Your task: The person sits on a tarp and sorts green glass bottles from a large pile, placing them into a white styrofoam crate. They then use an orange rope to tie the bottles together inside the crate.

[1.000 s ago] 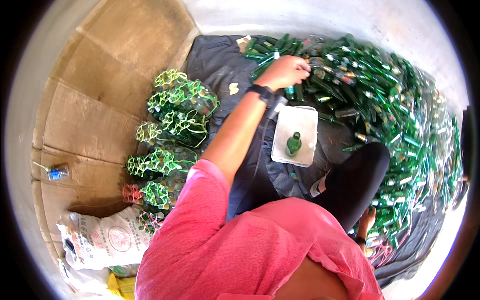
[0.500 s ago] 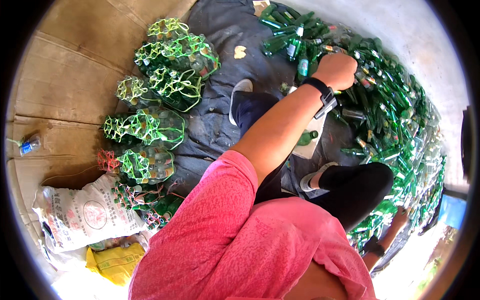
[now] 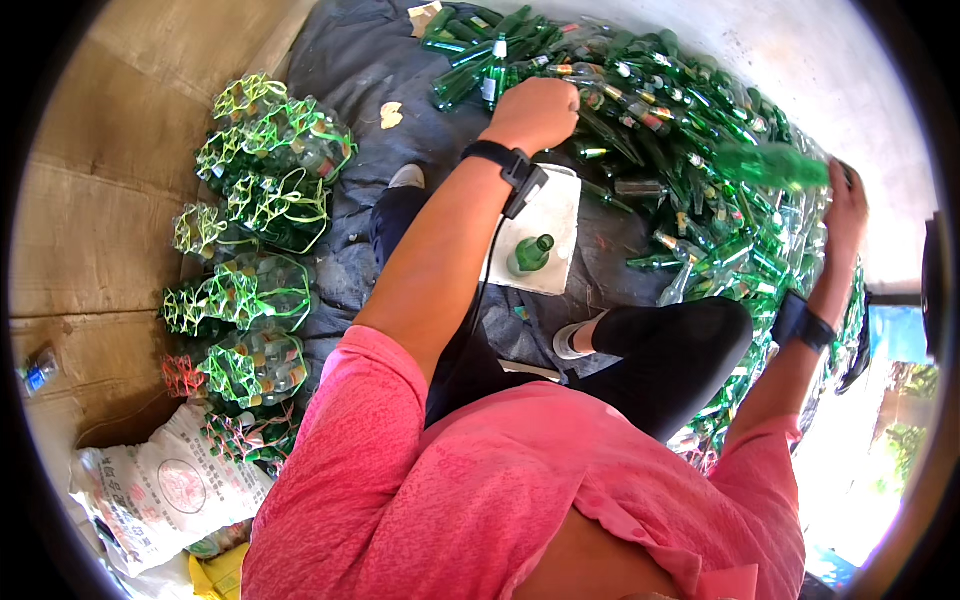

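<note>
A big heap of green glass bottles lies on a dark cloth ahead of me. My left hand, with a black wrist strap, is curled knuckles-up on the heap's near edge; what its fingers close on is hidden. Far to the right, my right hand grips one end of a green bottle, held sideways above the heap. A single green bottle stands upright on a white pad just below my left wrist.
Several bundles of bottles tied in green netting line the left side by a brown wall. A printed white sack lies at lower left, a small plastic bottle beside it. My black-clad legs are folded by the pad.
My right hand has come into view at the right with a green bottle lifted off the heap. My left hand stays on the heap's near edge; the view has swung right.
</note>
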Tool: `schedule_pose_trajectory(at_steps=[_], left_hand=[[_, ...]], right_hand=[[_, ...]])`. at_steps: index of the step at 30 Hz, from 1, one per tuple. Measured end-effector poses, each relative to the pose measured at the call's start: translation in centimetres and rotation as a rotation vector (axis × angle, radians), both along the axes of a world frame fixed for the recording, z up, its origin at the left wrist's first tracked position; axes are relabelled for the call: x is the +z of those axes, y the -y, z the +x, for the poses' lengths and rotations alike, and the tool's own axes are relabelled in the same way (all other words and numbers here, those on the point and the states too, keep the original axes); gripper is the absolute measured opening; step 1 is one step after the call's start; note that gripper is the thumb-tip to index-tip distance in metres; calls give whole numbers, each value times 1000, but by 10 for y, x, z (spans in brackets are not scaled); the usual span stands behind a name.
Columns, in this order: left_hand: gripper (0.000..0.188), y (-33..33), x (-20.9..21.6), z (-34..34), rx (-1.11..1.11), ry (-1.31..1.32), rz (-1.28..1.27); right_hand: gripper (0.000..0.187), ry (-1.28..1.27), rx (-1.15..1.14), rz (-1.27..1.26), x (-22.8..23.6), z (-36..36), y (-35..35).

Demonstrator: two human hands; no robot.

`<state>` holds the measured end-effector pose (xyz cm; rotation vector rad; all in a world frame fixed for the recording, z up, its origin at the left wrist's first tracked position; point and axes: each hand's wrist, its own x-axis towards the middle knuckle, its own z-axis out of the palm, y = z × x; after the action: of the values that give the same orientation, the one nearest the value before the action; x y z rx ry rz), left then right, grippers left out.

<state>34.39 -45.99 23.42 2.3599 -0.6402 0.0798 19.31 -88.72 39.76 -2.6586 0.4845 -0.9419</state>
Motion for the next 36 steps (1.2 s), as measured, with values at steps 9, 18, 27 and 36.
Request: schedule_pose_trajectory(at_steps=[9, 18, 27, 36], left_hand=[[24, 24, -11, 4, -116, -28, 220], [54, 51, 19, -52, -404, -751, 685], [43, 39, -49, -93, -589, -343, 942], [27, 27, -101, -99, -596, -165, 871]], right_hand=[[38, -209, 163, 330, -183, 53, -109], [34, -582, 353, 219, -204, 50, -175], [32, -744, 525, 288, -235, 41, -209], [34, -755, 592, 290, -248, 38, -215]])
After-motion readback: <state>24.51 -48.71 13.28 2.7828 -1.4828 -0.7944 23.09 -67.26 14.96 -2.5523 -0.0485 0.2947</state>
